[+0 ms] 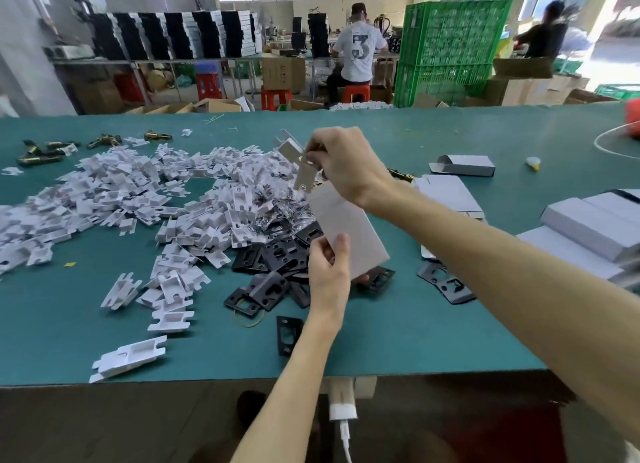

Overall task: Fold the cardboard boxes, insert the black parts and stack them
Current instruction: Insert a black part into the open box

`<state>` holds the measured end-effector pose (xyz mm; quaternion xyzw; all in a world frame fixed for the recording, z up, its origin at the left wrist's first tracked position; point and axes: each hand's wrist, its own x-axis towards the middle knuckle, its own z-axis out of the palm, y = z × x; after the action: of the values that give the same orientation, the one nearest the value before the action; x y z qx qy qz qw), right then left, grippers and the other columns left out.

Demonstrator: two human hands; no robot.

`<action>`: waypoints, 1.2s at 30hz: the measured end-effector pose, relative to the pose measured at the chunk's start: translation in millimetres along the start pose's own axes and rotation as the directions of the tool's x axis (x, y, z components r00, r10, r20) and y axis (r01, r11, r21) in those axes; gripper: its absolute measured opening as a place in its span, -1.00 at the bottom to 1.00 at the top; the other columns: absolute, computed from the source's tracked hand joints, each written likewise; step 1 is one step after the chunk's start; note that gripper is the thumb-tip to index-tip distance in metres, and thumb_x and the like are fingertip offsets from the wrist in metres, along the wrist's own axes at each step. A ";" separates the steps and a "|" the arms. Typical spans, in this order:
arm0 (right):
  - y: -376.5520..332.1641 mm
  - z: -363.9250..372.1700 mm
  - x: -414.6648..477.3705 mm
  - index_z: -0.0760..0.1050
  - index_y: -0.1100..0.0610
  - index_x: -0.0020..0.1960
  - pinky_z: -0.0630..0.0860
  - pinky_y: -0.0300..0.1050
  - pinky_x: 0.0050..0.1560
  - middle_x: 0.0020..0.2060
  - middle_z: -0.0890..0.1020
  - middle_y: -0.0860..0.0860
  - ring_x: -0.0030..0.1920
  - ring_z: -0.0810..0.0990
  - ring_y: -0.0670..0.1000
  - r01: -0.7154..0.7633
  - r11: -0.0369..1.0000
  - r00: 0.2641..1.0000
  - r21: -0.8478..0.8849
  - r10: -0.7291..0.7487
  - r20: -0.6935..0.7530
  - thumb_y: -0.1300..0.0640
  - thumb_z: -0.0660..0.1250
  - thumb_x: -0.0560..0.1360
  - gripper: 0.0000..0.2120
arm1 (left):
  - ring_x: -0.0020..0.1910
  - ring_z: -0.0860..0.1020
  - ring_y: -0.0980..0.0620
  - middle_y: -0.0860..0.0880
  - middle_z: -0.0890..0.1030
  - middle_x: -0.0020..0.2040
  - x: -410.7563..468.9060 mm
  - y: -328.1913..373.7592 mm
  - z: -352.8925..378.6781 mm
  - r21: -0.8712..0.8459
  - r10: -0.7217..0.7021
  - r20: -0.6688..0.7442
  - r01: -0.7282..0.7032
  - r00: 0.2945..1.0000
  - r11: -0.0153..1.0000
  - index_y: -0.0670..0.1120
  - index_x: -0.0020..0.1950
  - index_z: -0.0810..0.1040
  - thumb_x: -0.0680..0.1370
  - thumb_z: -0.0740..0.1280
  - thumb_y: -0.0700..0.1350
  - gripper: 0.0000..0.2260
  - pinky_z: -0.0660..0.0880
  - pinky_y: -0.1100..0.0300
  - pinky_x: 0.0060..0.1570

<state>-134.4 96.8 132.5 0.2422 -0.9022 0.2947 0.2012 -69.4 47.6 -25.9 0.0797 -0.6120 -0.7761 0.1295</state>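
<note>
My left hand (327, 275) grips the lower end of a white cardboard box (349, 230), held tilted above the green table (450, 338). My right hand (346, 164) pinches a white folded cardboard insert (298, 161) just above the box's upper end. Black plastic parts (273, 272) lie in a loose heap under the box. A large pile of white folded inserts (138, 199) spreads across the table's left half. Small foil bags (273, 213) lie between the pile and the black parts.
Flat and folded white boxes (595, 234) are stacked at the right edge, one folded box (464, 165) farther back. Brass latch parts (45, 152) lie at the far left. Green crates (450, 50) and seated people are beyond the table.
</note>
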 end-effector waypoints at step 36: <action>51.2 -37.1 -0.9 0.68 0.07 -0.10 0.60 0.15 0.02 0.00 0.63 0.06 0.06 0.60 0.19 0.295 0.839 0.863 -0.457 -0.029 0.504 0.13 0.48 0.51 -0.97 | 0.06 0.67 0.00 -0.07 0.64 0.14 -0.2 -1.7 0.1 0.059 0.042 0.110 -0.048 0.993 0.997 -0.11 0.32 0.46 0.68 0.33 0.05 -0.69 0.61 0.12 -0.31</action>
<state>-153.9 156.7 137.5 0.3217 -0.9440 -0.0474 0.0554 -69.3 48.1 -27.5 0.0275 -0.6433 -0.7571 0.1110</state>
